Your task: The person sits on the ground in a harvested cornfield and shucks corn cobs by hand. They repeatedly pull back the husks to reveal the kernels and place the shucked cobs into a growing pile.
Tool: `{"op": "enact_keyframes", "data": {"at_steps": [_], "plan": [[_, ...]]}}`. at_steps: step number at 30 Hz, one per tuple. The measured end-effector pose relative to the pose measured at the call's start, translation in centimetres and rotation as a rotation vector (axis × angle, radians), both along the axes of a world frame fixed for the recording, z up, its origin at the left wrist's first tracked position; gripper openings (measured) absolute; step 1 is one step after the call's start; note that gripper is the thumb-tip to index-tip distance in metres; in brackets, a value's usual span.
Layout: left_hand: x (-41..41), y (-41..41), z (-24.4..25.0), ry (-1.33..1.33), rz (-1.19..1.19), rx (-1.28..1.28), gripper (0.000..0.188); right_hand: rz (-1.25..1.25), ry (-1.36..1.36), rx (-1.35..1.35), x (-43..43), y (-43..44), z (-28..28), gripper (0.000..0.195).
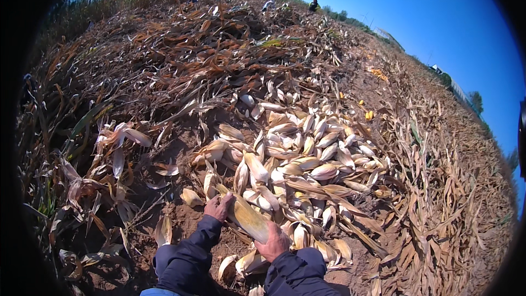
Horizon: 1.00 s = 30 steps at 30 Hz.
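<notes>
An ear of corn in its dry husk (248, 218) lies slantwise between my two hands, above the near edge of a heap. My left hand (219, 207) grips its far, upper-left end. Around its near, lower-right end is my right hand (273, 241). The husk looks whole, pale with a yellow-brown tint, and no kernels show on it. Just beyond spreads the heap of husked-over corn ears (304, 160), their tips pointing many ways. A loose ear (191, 197) rests on the soil left of my left hand. More ears (251, 261) lie between my forearms.
Cut dry cornstalks (189, 57) are piled at the left and behind the heap. Flattened stalks (431, 181) cover the right side. Bare yellow cobs (369, 115) lie beyond the heap, with more yellow corn (377, 74) farther off. A person (314, 5) is in the distance.
</notes>
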<state>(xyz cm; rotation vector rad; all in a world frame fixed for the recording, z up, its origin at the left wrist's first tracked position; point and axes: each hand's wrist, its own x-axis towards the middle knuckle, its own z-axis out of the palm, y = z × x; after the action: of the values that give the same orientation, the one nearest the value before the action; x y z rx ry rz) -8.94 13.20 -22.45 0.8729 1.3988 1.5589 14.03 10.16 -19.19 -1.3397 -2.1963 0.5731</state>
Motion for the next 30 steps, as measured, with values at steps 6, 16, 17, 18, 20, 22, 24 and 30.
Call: {"op": "enact_keyframes", "data": {"at_steps": [6,16,17,18,20,22,24,30], "plan": [[-1.2,-0.8,2.3,0.586,0.051,-0.312,0.058,0.044,0.101,0.019,-0.6,-0.7,1.9,0.071],[-2.7,-0.3,1.4,0.235,0.087,-0.094,0.067,0.064,0.055,0.111,-0.6,-0.1,-0.1,0.074],[-3.0,-0.2,1.0,0.27,0.056,-0.112,0.066,0.063,0.03,0.129,-0.6,-0.1,0.3,0.073],[-3.4,-0.4,0.6,0.306,0.023,-0.134,0.065,0.064,0.005,0.147,-0.5,-0.2,0.3,0.073],[-3.2,0.0,0.6,0.192,-0.001,-0.257,0.064,0.069,-0.013,0.151,-0.2,0.0,-0.6,0.072],[-2.6,-0.7,4.0,0.164,-0.034,-0.422,0.062,0.056,0.015,0.088,-0.2,0.1,-0.4,0.073],[-3.0,-0.7,2.6,0.359,-0.007,-0.19,0.06,0.053,0.053,-0.036,-0.9,-0.3,0.8,0.073],[-1.9,0.4,-0.6,0.307,0.09,-0.131,0.057,0.04,0.122,-0.029,-1.1,0.0,-0.8,0.079]]}}
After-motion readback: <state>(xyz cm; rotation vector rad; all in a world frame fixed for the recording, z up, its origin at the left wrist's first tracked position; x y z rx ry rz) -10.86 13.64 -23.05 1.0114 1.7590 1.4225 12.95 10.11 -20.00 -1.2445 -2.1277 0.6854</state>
